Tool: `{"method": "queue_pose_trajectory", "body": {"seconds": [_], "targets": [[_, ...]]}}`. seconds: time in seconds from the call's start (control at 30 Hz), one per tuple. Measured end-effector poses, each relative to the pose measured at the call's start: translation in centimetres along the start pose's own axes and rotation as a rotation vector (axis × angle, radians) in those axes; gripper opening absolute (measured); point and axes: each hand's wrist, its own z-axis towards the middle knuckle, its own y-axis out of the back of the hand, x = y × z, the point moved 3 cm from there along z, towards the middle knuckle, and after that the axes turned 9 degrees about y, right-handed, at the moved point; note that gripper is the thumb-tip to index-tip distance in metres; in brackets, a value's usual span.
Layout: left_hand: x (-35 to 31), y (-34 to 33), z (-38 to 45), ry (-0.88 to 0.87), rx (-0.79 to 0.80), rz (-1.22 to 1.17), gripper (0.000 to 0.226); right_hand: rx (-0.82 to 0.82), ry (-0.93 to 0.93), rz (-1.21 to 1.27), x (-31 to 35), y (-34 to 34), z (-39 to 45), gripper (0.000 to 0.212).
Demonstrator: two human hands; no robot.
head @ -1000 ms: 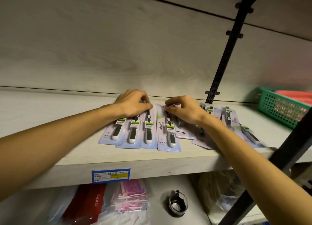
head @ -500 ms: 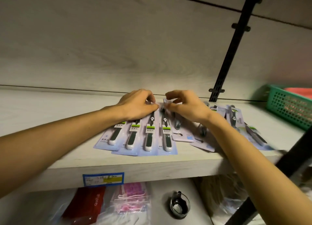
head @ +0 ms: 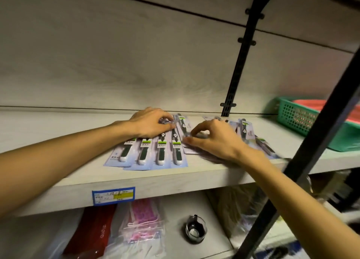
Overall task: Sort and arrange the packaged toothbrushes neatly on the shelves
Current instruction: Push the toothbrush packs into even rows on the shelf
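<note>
Four packaged toothbrushes (head: 148,151) lie under left hand (head: 153,123).

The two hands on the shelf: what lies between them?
In the head view, one packaged toothbrush, angled, lies between the left hand and the right hand, beside the neat row.

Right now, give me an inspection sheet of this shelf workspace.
Surface: pale wooden shelf, blue price label on its front edge.
Job's things: four packaged toothbrushes lined up at left; loose packs overlapping at right.
Clutter: green basket far right.
Hands: left hand rests on the row's tops; right hand pinches a pack with its fingers.
Cables: nothing seen.
Surroundings: black bracket rail; below, red bag, pink packets, small glass jar.
</note>
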Motion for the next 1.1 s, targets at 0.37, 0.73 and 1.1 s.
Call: {"method": "queue_pose_trajectory", "body": {"seconds": [0.37,0.73,1.1], "targets": [[2.7,1.2,-1.2,0.119,-0.131,-0.137,0.038,-0.214,-0.197,0.266,-2.7,5.9,-0.8,0.02],[-0.2,3.1,-3.2,-0.106,-0.083,-0.338,0.044,-0.087,-0.098,0.675,-3.8,4.2,0.5,0.02],[1.3,3.7,-2.2,0.045,-0.223,-0.339,0.016,-0.02,0.065,0.021,-2.9,-0.2,8.3,0.017]]}}
